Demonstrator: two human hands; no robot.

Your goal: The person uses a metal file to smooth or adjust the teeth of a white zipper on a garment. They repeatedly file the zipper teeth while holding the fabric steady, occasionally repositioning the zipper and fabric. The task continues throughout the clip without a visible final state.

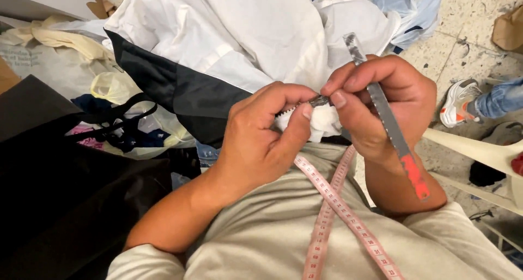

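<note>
The left hand (256,144) pinches a zipper (318,101) on white fabric (321,125) at centre; the right hand (381,103) pinches the same spot, a grey blade with a red handle (389,122) clamped in its fingers. Best kept taut, short strokes. A pink measuring tape (338,204) hangs near; piled white garments (245,35) crowd the far side.

The white garment (239,35) with a black panel lies bunched across the lap. Its zipper (318,101), with metal slider and white teeth, is pinched at the garment's lower edge. The flat grey blade (381,105), red-tipped at its lower end, stands diagonally, its upper end highest.
</note>
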